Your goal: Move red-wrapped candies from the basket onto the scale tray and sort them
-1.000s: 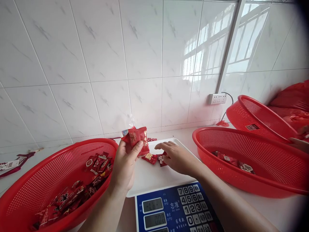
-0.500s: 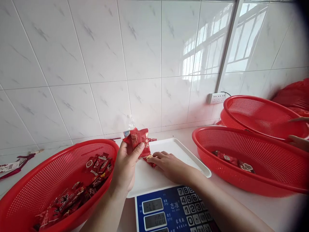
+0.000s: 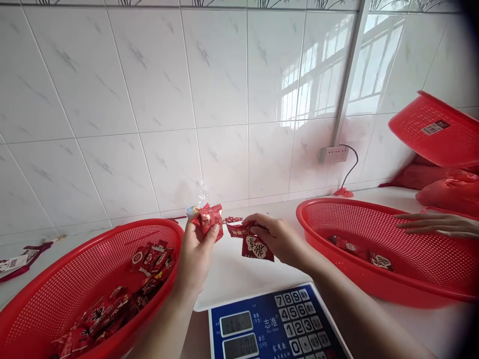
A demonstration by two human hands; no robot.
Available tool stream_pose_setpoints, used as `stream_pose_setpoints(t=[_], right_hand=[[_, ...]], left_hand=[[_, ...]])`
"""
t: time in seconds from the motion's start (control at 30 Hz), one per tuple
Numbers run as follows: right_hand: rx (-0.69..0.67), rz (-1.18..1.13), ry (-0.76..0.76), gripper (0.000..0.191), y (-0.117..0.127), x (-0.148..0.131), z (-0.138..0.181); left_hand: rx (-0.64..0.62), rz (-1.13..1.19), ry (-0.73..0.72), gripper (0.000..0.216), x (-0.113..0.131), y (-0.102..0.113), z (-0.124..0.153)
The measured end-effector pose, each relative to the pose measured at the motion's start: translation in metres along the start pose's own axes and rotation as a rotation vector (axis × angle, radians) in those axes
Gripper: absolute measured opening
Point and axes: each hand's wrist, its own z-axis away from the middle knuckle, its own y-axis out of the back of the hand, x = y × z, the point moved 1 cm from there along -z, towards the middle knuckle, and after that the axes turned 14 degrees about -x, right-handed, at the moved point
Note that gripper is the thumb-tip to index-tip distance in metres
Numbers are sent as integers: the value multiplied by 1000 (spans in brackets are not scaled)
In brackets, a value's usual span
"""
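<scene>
My left hand is closed around red wrapped sweets, thumb across the front, above the scale's white pan. Close beside it, my right hand pinches red packets with pale lettering, which hang over the pan. Below both hands is the blue panel of a digital scale, with number keys and grey displays. At my left stands a red mesh basket with many red packets in it. A clear plastic bottle shows partly behind my left hand.
On the right, another red basket holds a few packets. Another person's hand reaches over it. A tilted red basket is up in the air above red bags. A power strip is on the tiled wall.
My right hand has lifted packets up off the pan, while my left hand keeps its sweets. At the right, the rear basket has been raised and tilted, and the other person's hand shows over the front basket.
</scene>
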Motion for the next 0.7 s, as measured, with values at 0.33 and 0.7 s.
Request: stream_pose_setpoints(t=[0.33, 0.7], right_hand=[[39, -304, 79, 22, -4, -16, 5], [-31, -273, 38, 26, -9, -35, 7]], left_hand=[[-162, 395, 282, 34, 8, -12, 5], [-254, 386, 293, 31, 11, -18, 14]])
